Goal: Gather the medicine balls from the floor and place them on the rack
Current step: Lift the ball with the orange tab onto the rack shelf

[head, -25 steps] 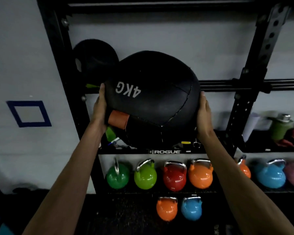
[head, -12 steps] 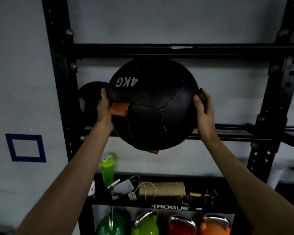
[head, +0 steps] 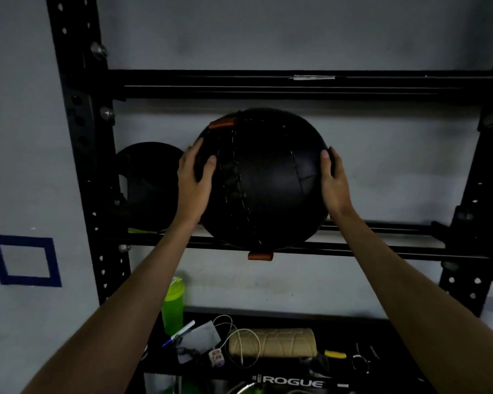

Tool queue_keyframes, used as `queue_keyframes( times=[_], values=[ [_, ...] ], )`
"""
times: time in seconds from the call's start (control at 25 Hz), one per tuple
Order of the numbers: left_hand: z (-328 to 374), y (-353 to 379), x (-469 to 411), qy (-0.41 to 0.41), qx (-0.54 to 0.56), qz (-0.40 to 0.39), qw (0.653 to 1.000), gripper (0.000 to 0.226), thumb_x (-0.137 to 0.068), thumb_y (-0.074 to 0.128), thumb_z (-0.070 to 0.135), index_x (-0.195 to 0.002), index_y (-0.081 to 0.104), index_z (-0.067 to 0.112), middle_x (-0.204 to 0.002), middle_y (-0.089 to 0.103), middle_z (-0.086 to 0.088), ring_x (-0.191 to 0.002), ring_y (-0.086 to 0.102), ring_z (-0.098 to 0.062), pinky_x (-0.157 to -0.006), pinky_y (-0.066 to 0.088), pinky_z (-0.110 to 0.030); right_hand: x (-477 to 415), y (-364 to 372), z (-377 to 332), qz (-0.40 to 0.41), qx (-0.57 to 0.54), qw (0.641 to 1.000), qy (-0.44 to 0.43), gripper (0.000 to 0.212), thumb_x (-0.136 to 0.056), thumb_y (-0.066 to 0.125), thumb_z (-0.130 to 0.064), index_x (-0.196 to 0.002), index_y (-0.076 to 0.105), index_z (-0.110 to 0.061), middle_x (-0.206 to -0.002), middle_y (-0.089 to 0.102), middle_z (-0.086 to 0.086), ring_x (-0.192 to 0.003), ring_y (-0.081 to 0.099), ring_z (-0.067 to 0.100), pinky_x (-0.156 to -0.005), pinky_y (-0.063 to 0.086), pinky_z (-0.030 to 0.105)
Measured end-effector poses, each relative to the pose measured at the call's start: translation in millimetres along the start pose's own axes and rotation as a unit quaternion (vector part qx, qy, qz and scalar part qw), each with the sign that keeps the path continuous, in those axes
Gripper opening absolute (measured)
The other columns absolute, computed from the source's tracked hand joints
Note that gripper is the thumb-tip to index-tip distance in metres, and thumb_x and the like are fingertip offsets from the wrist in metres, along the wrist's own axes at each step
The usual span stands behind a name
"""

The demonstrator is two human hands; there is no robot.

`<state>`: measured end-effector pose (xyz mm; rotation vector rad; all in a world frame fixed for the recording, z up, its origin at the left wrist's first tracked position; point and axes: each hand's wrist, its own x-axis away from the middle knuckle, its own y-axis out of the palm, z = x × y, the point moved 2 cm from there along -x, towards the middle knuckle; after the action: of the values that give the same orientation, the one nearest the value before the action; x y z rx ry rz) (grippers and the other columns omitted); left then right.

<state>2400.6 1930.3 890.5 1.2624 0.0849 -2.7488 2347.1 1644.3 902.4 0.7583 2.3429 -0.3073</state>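
Black, round, stitched-leather medicine ball (head: 268, 177): set on the two horizontal rails of the black steel rack (head: 382, 248), centre of view, against the grey wall. Its lower orange tab (head: 260, 255) is seen hanging below the near rail, so the weight is judged to be carried by the rails.

The ball is clasped at its sides: left hand (head: 194, 183) with thumb spread on the near face, right hand (head: 335, 180) with fingers wrapped behind. The grip is probably kept to stop rolling.

A second black ball (head: 151, 186) is lodged to the left, just beside.

Against 0.5 s ago: the ball has been rolled, the "4KG" marking is turned out of sight, and the left-side orange tab is now at upper left.
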Motion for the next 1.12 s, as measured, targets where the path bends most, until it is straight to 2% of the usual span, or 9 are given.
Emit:
queue_keyframes(
  times=[0.12, 0.36, 0.48, 0.6, 0.68, 0.72, 0.8, 0.88, 1.12],
  values=[
    [-18, 11, -17, -0.028, -0.065, -0.027, 0.997, 0.063, -0.094, 0.041, 0.067, -0.152, 0.029, 0.046, -0.163, 0.023, -0.001, -0.152, 0.016, -0.020, -0.123, 0.019, -0.048, -10, 15, 13, -0.018, 0.024, 1.000, -0.006, 0.066, -0.100, 0.036, -0.061, -0.157, 0.026, -0.028, -0.160, 0.031, 0.003, -0.147, 0.033, 0.023, -0.121, 0.027, 0.039],
    [-25, 13, -25, -0.064, -0.076, -0.013, 0.995, 0.066, -0.091, 0.039, 0.074, -0.151, 0.029, 0.048, -0.163, 0.025, -0.001, -0.150, 0.022, -0.025, -0.122, 0.023, -0.054, -7, 19, 27, -0.048, 0.052, 0.997, -0.017, 0.067, -0.100, 0.035, -0.063, -0.158, 0.015, -0.036, -0.164, 0.018, 0.003, -0.151, 0.021, 0.026, -0.123, 0.022, 0.049],
    [-15, 14, -2, -0.099, -0.078, 0.008, 0.992, 0.063, -0.099, 0.040, 0.062, -0.155, 0.028, 0.038, -0.161, 0.026, -0.006, -0.149, 0.025, -0.024, -0.123, 0.023, -0.044, 1, 9, 25, -0.067, 0.060, 0.996, -0.009, 0.070, -0.099, 0.037, -0.063, -0.159, 0.015, -0.036, -0.165, 0.017, 0.005, -0.152, 0.020, 0.026, -0.124, 0.020, 0.051],
    [-13, 18, 50, -0.115, -0.106, 0.066, 0.985, 0.061, -0.102, 0.049, 0.046, -0.155, 0.033, 0.022, -0.154, 0.036, -0.013, -0.142, 0.035, -0.024, -0.113, 0.027, -0.027, 38, -6, 38, -0.071, 0.075, 0.994, -0.024, 0.067, -0.100, 0.048, -0.052, -0.158, 0.021, -0.031, -0.161, 0.026, 0.005, -0.147, 0.030, 0.023, -0.121, 0.027, 0.039],
    [-19, 23, 94, -0.120, -0.138, 0.084, 0.979, 0.055, -0.100, 0.056, 0.032, -0.148, 0.040, 0.012, -0.143, 0.046, -0.017, -0.125, 0.050, -0.022, -0.105, 0.038, -0.024, 74, -19, 54, -0.080, 0.071, 0.994, -0.031, 0.062, -0.100, 0.056, -0.034, -0.155, 0.030, -0.021, -0.152, 0.035, 0.009, -0.137, 0.042, 0.021, -0.112, 0.039, 0.028],
    [-26, 26, 119, -0.123, -0.161, 0.083, 0.976, 0.050, -0.097, 0.059, 0.027, -0.142, 0.046, 0.009, -0.134, 0.052, -0.017, -0.113, 0.056, -0.023, -0.100, 0.046, -0.030, 93, -25, 64, -0.085, 0.069, 0.993, -0.041, 0.056, -0.100, 0.058, -0.026, -0.151, 0.038, -0.017, -0.146, 0.041, 0.010, -0.130, 0.047, 0.020, -0.107, 0.045, 0.028],
    [-43, 35, 174, -0.140, -0.229, 0.055, 0.962, 0.038, -0.093, 0.061, 0.021, -0.128, 0.055, 0.008, -0.117, 0.060, -0.015, -0.095, 0.062, -0.028, -0.086, 0.053, -0.042, 137, -38, 86, -0.101, 0.082, 0.990, -0.057, 0.041, -0.098, 0.058, -0.021, -0.138, 0.052, -0.012, -0.133, 0.053, 0.009, -0.119, 0.054, 0.018, -0.100, 0.051, 0.034],
    [-53, 45, 231, -0.168, -0.285, -0.002, 0.944, 0.028, -0.093, 0.061, 0.016, -0.119, 0.058, 0.009, -0.105, 0.065, -0.013, -0.084, 0.065, -0.031, -0.076, 0.055, -0.045, 187, -50, 113, -0.146, 0.099, 0.984, -0.039, 0.030, -0.097, 0.058, -0.020, -0.126, 0.060, -0.010, -0.122, 0.061, 0.008, -0.109, 0.060, 0.018, -0.092, 0.053, 0.037],
    [-52, 70, 401, -0.249, -0.364, -0.211, 0.872, 0.013, -0.090, 0.060, 0.024, -0.100, 0.065, 0.016, -0.100, 0.073, -0.012, -0.097, 0.068, -0.035, -0.079, 0.054, -0.042, 347, -121, 175, -0.286, 0.222, 0.929, 0.080, 0.017, -0.093, 0.062, -0.018, -0.107, 0.068, -0.010, -0.102, 0.073, 0.011, -0.098, 0.069, 0.030, -0.084, 0.051, 0.033]
  ],
)
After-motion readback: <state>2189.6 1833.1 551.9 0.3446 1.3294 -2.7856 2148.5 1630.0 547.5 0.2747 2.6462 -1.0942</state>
